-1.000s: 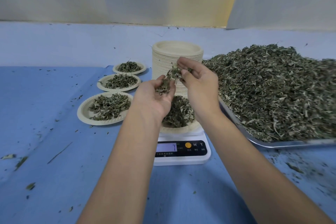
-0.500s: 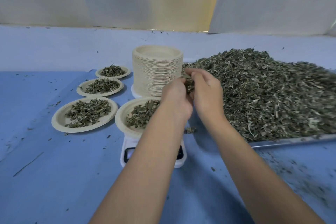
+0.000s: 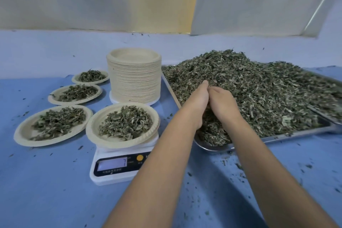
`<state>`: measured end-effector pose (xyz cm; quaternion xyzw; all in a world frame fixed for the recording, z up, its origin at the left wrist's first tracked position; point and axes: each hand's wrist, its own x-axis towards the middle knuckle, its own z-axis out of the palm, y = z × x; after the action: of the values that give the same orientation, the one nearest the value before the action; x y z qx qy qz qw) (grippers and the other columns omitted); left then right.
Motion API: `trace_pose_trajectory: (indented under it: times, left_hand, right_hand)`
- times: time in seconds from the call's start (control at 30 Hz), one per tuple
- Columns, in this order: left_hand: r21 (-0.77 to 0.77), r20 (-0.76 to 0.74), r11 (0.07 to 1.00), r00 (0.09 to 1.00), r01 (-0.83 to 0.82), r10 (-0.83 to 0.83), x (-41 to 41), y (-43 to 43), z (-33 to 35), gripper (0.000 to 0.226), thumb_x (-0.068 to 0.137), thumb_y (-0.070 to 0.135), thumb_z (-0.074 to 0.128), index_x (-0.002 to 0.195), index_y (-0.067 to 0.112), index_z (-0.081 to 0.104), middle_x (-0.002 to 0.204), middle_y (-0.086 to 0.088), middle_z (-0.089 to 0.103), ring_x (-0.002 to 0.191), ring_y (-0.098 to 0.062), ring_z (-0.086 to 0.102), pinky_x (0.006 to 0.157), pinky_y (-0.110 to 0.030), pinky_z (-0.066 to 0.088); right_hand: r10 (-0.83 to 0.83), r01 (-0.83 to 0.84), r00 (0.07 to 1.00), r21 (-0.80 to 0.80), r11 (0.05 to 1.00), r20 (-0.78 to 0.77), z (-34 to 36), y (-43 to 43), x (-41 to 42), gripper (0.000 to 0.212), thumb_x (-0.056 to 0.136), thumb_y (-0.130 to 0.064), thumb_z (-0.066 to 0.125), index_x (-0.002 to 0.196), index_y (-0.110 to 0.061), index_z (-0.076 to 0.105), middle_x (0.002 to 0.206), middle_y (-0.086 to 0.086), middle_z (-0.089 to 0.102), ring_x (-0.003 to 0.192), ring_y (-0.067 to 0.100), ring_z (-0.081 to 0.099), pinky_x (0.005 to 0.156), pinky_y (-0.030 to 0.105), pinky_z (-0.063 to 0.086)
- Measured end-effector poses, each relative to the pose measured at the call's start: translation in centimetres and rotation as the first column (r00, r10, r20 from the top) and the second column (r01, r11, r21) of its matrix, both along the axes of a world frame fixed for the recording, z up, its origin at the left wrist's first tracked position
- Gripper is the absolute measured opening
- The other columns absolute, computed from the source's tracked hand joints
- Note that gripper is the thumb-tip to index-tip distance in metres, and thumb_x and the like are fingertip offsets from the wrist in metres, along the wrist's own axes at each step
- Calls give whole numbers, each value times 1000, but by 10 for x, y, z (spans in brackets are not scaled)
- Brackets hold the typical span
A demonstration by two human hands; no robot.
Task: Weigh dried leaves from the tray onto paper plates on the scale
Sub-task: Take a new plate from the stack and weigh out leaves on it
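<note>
My left hand (image 3: 196,105) and right hand (image 3: 223,103) sit together in the near-left of the dried leaves (image 3: 259,89) on the tray (image 3: 277,138) — fingers buried, so I cannot tell their hold. The plate (image 3: 92,129) on the scale (image 3: 103,177) lies left and nearer — my left hand's side.

1. The fingers of the left hand (image 3: 196,104) and right hand (image 3: 222,102) sink into the dried leaves (image 3: 259,89); whether they grasp any cannot be told.
2. The tray (image 3: 212,147) runs off the right edge.
3. The scale (image 3: 103,178) display (image 3: 112,164) is too blurred to read, and the left forearm (image 3: 166,155) covers the button row's right end.
4. The paper plate (image 3: 96,132) hides the scale's platform.
</note>
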<state>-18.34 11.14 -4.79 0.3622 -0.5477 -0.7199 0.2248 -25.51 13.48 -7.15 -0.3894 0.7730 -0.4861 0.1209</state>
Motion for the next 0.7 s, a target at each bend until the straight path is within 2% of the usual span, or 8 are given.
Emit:
trace_pose_trajectory:
  times: [0.07, 0.13, 0.2, 0.3, 0.37, 0.47, 0.53, 0.7]
  left_hand:
    - [-39, 11, 999, 1000, -20, 21, 0, -1, 0, 56, 101, 46, 30, 148, 15, 29, 155, -4, 24, 142, -19, 22, 108, -33, 22]
    - [-89, 46, 995, 998, -33, 37, 1, -5, 0, 56, 101, 45, 31, 149, 15, 26, 156, -4, 22, 143, -20, 21, 110, -36, 21]
    - [-121, 69, 992, 997, -28, 37, 2, -10, -2, 57, 101, 46, 31, 149, 16, 25, 156, -5, 22, 142, -23, 23, 111, -38, 21]
    - [-136, 82, 990, 996, -34, 45, 7, -16, -3, 57, 100, 48, 32, 147, 17, 31, 154, -6, 29, 139, -26, 30, 112, -41, 25]
    - [-166, 93, 985, 994, -48, 64, 15, -20, -3, 52, 99, 45, 37, 139, 14, 45, 144, -8, 43, 131, -28, 42, 109, -44, 34]
    - [-173, 26, 977, 991, -123, 129, 34, -30, -1, 25, 97, 26, 46, 101, 8, 62, 105, -8, 62, 100, -23, 59, 84, -33, 49]
    - [-205, -13, 951, 972, -233, 235, 52, -37, -1, 18, 94, 15, 47, 80, 10, 58, 86, -8, 57, 80, -21, 54, 70, -31, 44]
    - [-360, -63, 834, 903, -418, 426, 89, -52, -13, 12, 88, 9, 50, 81, 11, 59, 87, -14, 59, 83, -22, 53, 83, -39, 46]
  right_hand:
    - [-10, 10, 1000, -10, 1000, -15, -1, -2, -3, 42, 95, -17, 36, 131, -20, 56, 131, 3, 59, 102, 16, 58, 88, 33, 49]
    - [-40, 39, 999, -19, 999, -35, -4, -3, -5, 46, 96, -12, 37, 140, -19, 47, 138, 5, 53, 82, 10, 52, 63, 14, 46]
    - [-73, 70, 993, -31, 997, -97, -7, -2, -5, 46, 97, -7, 37, 141, -16, 45, 139, 6, 52, 87, 11, 56, 63, 1, 40]
    - [-107, 87, 980, -121, 989, -168, -9, -1, 0, 46, 92, 7, 39, 128, -13, 59, 131, 7, 59, 117, 17, 57, 90, 23, 45]
    - [-98, 67, 979, -170, 983, -181, -8, -4, 5, 47, 87, 11, 41, 120, -13, 65, 126, 6, 62, 109, 15, 61, 85, 26, 48]
    - [15, -45, 981, -150, 988, -196, -5, -12, 15, 35, 85, 2, 51, 109, -15, 69, 105, 2, 71, 79, 7, 61, 69, 18, 47]
    - [146, -163, 961, -56, 985, -236, -4, -19, 23, 30, 84, 0, 55, 106, -14, 71, 100, 3, 73, 84, 10, 64, 77, 17, 49]
    - [509, -277, 711, 473, 837, -485, -7, -32, 45, 33, 83, -5, 60, 115, -12, 68, 109, 6, 69, 105, 21, 61, 82, 17, 41]
